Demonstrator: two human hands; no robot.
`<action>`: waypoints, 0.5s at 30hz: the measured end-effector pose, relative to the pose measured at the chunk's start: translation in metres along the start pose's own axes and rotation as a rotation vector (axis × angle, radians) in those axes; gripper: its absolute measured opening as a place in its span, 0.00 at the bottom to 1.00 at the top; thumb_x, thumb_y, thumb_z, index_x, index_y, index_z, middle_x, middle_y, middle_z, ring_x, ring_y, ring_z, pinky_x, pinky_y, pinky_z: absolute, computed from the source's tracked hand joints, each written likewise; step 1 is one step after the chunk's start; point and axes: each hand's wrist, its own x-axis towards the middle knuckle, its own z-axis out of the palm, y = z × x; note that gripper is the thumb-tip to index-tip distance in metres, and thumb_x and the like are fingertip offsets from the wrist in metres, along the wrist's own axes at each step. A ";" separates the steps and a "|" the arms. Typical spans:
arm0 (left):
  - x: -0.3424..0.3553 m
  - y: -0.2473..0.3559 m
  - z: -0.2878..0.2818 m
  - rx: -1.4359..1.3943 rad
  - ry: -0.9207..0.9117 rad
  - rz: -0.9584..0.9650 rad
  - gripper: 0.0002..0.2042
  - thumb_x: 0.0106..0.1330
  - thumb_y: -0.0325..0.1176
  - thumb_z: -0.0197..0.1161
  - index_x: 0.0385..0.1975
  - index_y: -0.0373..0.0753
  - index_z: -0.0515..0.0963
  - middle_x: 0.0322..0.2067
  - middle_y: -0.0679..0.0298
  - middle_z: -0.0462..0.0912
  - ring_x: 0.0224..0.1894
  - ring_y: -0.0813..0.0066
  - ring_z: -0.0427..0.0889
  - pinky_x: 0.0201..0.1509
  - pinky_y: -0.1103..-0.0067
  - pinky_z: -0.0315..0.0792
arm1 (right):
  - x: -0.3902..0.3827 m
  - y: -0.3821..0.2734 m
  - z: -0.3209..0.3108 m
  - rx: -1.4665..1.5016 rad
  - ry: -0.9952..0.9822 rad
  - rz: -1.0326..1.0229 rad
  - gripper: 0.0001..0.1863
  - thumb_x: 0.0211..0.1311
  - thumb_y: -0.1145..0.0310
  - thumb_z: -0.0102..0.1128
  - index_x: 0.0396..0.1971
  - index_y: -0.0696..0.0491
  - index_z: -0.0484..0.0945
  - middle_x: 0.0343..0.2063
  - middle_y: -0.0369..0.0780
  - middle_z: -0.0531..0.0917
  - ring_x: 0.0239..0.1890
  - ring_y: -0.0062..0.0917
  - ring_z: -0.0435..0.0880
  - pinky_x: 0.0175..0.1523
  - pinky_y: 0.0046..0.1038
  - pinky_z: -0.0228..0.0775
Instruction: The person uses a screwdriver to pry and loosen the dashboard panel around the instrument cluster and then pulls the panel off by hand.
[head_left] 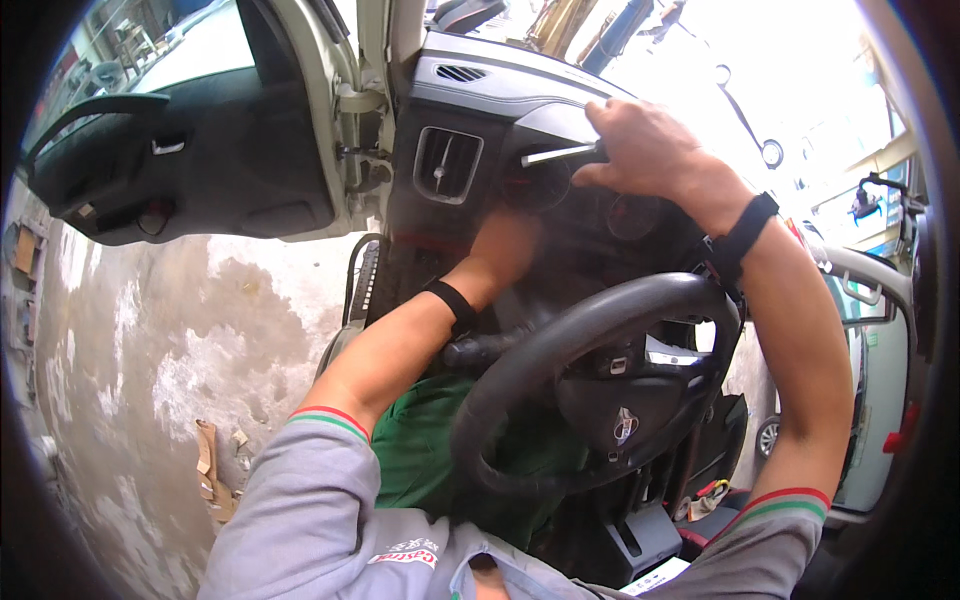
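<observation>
My right hand (pixel 645 150) is closed around a screwdriver (pixel 555 156), held in front of the instrument cluster (pixel 540 185). Its pale straight shaft points left, and the palm covers most of the dark handle. Lower down, my left hand (pixel 512 240) reaches into the dark area below the cluster, behind the steering wheel (pixel 560 360). Motion blur and shadow hide its fingers, so what it touches cannot be made out. Just left of the cluster, an air vent (pixel 445 165) with a silver frame sits in the dashboard (pixel 500 70).
An open car door (pixel 200 160) stands at the left over a stained concrete floor (pixel 200 300). A stalk (pixel 480 349) juts left from the steering column. Torn cardboard (pixel 210 465) lies on the floor. Beside the seat at lower right is a grey console part (pixel 640 540).
</observation>
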 end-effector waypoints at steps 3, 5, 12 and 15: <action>-0.003 -0.002 0.007 -0.011 0.055 0.009 0.09 0.57 0.28 0.63 0.38 0.37 0.81 0.41 0.48 0.84 0.48 0.48 0.82 0.55 0.60 0.75 | 0.017 -0.011 0.015 -0.178 -0.094 -0.131 0.24 0.55 0.51 0.74 0.34 0.59 0.79 0.31 0.48 0.87 0.37 0.42 0.89 0.44 0.37 0.82; -0.001 -0.009 0.010 -0.017 0.080 0.014 0.09 0.58 0.30 0.65 0.37 0.37 0.81 0.40 0.48 0.85 0.47 0.48 0.83 0.54 0.61 0.76 | 0.022 -0.014 0.027 -0.238 0.037 -0.163 0.15 0.57 0.59 0.68 0.32 0.56 0.81 0.27 0.45 0.87 0.34 0.39 0.89 0.42 0.37 0.82; 0.001 -0.002 0.014 -0.023 0.077 0.020 0.11 0.60 0.34 0.67 0.38 0.37 0.80 0.40 0.49 0.84 0.48 0.50 0.82 0.54 0.62 0.75 | 0.022 -0.014 0.030 -0.345 0.029 -0.248 0.05 0.56 0.72 0.57 0.27 0.56 0.81 0.26 0.44 0.87 0.33 0.35 0.90 0.40 0.33 0.82; 0.004 -0.010 0.027 -0.031 0.129 0.028 0.10 0.59 0.32 0.66 0.39 0.37 0.79 0.40 0.50 0.84 0.48 0.51 0.82 0.55 0.62 0.74 | 0.019 -0.018 0.031 -0.376 0.049 -0.286 0.05 0.56 0.72 0.57 0.27 0.55 0.81 0.26 0.43 0.87 0.33 0.34 0.90 0.39 0.33 0.82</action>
